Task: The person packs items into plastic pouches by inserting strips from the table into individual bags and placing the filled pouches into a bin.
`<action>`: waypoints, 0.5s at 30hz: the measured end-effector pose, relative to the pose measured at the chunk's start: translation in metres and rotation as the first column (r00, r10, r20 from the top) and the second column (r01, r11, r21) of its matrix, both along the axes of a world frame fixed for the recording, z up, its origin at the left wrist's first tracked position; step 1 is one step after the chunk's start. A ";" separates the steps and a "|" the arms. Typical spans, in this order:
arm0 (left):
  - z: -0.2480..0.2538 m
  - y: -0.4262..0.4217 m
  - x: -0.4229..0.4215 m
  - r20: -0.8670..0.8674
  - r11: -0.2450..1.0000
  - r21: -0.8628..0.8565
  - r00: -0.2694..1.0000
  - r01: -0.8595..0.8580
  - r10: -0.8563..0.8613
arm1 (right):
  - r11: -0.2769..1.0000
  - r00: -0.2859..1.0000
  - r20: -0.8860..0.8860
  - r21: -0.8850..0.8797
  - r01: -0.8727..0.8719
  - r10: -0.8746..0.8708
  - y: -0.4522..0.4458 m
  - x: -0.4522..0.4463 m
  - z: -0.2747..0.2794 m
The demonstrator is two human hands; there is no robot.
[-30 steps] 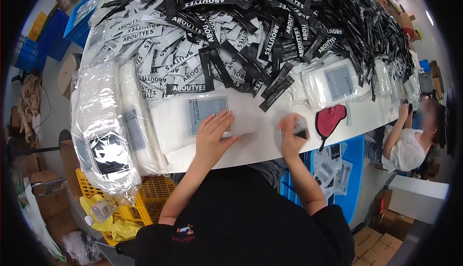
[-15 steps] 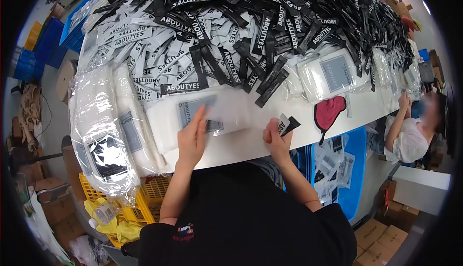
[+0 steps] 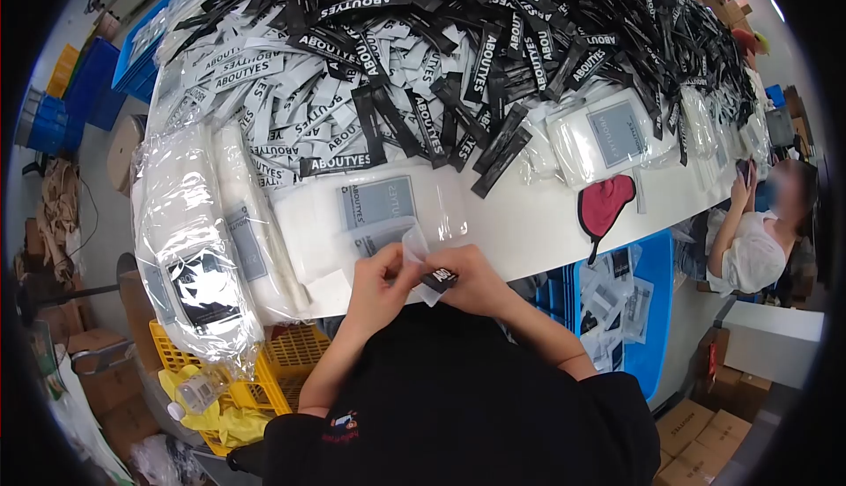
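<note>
My left hand (image 3: pixel 379 285) pinches the edge of a small translucent plastic bag (image 3: pixel 414 241) in front of my chest. Close against it, my right hand (image 3: pixel 471 276) grips a black sachet (image 3: pixel 440 278) with white lettering, at the bag's edge. A white sachet that was in this hand is hard to make out now. Whether the black sachet is inside the bag or beside it, I cannot tell. Just beyond my hands lies a stack of flat translucent bags with a grey printed label (image 3: pixel 379 200), in a clear wrapper.
A heap of black sachets (image 3: pixel 370 0) and white sachets (image 3: pixel 242 70) covers the table's far side. Wrapped bag packs (image 3: pixel 189 213) lie left, another pack (image 3: pixel 608 133) right. A red fabric item (image 3: pixel 608 202) is near the edge. A blue bin (image 3: pixel 656 310) and yellow crate (image 3: pixel 295 345) stand below. Another person (image 3: pixel 749 239) sits right.
My hands have come together in front of my chest. The left brought the plastic bag down and right from the stack; the right moved left and slightly down with the sachets.
</note>
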State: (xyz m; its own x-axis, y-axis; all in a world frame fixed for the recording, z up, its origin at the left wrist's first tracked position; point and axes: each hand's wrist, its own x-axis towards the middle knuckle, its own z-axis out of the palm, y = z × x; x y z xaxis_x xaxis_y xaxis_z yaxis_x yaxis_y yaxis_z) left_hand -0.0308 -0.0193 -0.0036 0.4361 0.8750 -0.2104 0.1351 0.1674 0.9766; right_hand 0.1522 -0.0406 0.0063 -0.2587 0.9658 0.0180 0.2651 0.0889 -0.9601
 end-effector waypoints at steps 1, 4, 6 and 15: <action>0.005 0.002 0.003 0.042 0.997 0.056 0.998 -0.058 0.056 | 1.000 1.000 -0.015 0.009 0.011 -0.011 0.000 -0.005 -0.002; 0.010 0.002 0.011 0.236 0.979 -0.017 0.951 -0.204 0.202 | 0.989 0.989 0.026 0.043 0.144 -0.145 0.001 -0.005 0.005; 0.012 0.003 0.006 0.062 0.994 0.080 0.995 -0.081 0.076 | 0.921 0.946 0.071 0.261 0.288 -0.316 0.001 -0.014 0.018; 0.018 -0.001 0.021 -0.373 0.801 0.574 0.925 0.170 0.071 | 0.895 0.927 0.306 0.442 0.063 -0.217 -0.002 -0.006 0.008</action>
